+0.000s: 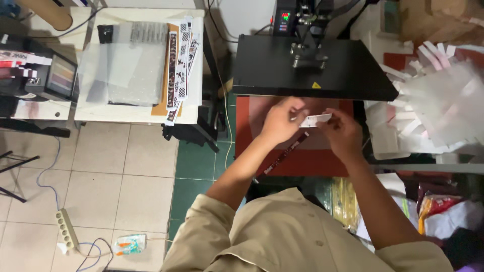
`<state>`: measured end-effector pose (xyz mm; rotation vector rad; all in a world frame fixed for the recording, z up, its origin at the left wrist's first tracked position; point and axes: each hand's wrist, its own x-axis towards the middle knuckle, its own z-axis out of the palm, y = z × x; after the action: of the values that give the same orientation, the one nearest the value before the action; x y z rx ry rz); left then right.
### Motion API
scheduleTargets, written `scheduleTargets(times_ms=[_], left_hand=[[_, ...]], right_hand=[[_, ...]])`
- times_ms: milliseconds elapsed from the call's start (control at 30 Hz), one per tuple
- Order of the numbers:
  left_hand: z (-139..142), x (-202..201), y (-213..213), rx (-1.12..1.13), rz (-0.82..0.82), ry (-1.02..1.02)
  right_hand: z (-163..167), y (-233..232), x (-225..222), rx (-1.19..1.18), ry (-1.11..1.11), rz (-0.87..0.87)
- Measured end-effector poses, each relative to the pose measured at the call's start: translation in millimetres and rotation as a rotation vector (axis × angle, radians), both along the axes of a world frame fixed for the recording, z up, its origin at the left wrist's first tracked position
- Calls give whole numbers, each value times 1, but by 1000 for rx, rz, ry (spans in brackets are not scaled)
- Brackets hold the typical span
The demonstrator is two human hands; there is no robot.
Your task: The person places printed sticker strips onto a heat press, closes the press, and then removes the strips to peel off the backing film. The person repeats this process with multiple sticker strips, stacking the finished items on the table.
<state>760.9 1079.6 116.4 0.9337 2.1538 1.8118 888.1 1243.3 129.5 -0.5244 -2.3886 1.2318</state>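
I see my left hand [280,121] and right hand [343,132] pinching a white strip [316,120] between them. It hangs over the red pad [302,161], near the black press plate [312,68].

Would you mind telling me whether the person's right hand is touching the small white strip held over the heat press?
Touching: in the head view the right hand pinches one end of the white strip, while the left hand holds the other end.
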Motion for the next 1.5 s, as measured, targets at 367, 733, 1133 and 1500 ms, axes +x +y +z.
scheduleTargets(times_ms=[367, 733, 1133, 1500], left_hand=[[-32, 75, 50, -453, -186, 173], [-102, 139, 172, -746, -299, 27], [-173, 170, 163, -976, -28, -159], [-190, 198, 124, -1122, 120, -437]], right_hand=[[-29, 133, 45, -368, -121, 130], [-66, 501, 185, 91, -226, -375], [-121, 629, 167, -613, 170, -1068], [-155, 603, 163, -210, -249, -1252]])
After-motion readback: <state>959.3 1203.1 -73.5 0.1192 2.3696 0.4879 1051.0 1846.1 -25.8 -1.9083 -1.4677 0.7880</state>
